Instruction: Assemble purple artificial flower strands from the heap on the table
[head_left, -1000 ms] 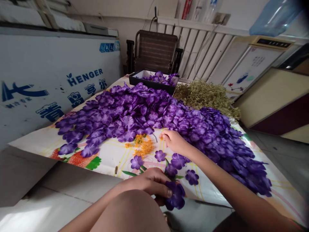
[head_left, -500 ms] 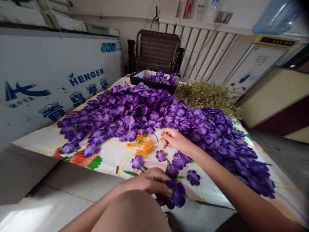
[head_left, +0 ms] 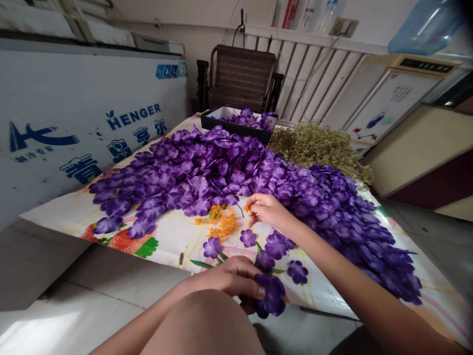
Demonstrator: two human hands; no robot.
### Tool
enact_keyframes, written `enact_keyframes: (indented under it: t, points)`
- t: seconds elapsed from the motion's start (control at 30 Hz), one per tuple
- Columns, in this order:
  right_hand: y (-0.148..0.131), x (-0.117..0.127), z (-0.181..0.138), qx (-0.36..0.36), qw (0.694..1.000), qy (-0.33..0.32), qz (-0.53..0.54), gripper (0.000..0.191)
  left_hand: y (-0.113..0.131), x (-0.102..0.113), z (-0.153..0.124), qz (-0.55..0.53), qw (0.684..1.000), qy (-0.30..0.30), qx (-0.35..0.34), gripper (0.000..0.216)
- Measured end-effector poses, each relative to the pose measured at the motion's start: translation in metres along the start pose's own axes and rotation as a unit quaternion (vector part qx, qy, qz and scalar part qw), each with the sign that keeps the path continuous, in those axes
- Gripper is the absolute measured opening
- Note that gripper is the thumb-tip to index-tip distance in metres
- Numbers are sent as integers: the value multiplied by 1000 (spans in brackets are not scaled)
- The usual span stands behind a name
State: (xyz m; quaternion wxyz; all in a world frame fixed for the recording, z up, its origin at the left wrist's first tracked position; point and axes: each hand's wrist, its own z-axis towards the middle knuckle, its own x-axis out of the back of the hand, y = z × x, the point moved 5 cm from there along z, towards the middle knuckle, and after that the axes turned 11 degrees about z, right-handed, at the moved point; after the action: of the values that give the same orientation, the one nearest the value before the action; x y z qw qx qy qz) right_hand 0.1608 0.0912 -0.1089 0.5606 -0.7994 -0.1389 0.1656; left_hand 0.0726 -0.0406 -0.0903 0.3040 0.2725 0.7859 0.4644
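Observation:
My left hand (head_left: 238, 278) is closed on a purple artificial flower (head_left: 271, 296) at the table's front edge, its thumb pressed on the petals. Over the table my right hand (head_left: 269, 212) pinches a tiny orange flower centre (head_left: 246, 208) between thumb and fingertips. Just left of it lies a small heap of orange flower centres (head_left: 224, 223) with some green among them. Several loose purple flowers (head_left: 276, 245) are scattered between my two hands. Behind them spreads a large pile of purple flower pieces (head_left: 221, 158).
A black box (head_left: 236, 127) with purple flowers inside stands at the table's far end. Dry green stems (head_left: 318, 143) are heaped at the back right. A white freezer (head_left: 92, 98) borders the left, and a chair (head_left: 242, 76) stands beyond the table. My knee (head_left: 207, 320) is in front.
The view has shifted slightly. My right hand's fingertips have risen a little with the orange flower centre; my left hand keeps its hold on the purple flower.

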Motion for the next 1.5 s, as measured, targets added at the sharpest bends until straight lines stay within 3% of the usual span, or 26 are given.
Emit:
enact_keyframes:
  t: [0.2, 0.4, 0.57, 0.73, 0.9, 1.13, 1.33, 1.5]
  points:
    - [-6, 1, -3, 22, 1000, 9, -1, 8, -7, 2, 1, 6, 1000, 12, 1, 14]
    - [-6, 2, -5, 34, 999, 15, 16, 18, -9, 3, 2, 23, 1000, -4, 9, 15]
    - [-3, 2, -1, 36, 999, -2, -12, 2, -6, 2, 2, 24, 1000, -10, 3, 15]
    - [0, 1, 2, 39, 993, -9, -112, 18, -7, 0, 1, 8, 1000, -5, 3, 15]
    - [-3, 0, -1, 62, 967, 10, -245, 20, -7, 0, 2, 0, 1000, -14, -1, 15]
    - [-9, -3, -2, 122, 908, 27, -401, 21, -7, 1, 5, 0, 999, -38, -15, 17]
    - [-7, -6, 1, 127, 873, 34, -470, 21, -7, 1, 4, 4, 999, -35, -16, 18]
    - [-8, -6, 3, 113, 867, 47, -484, 25, -8, 1, 4, 3, 999, -36, -20, 19]
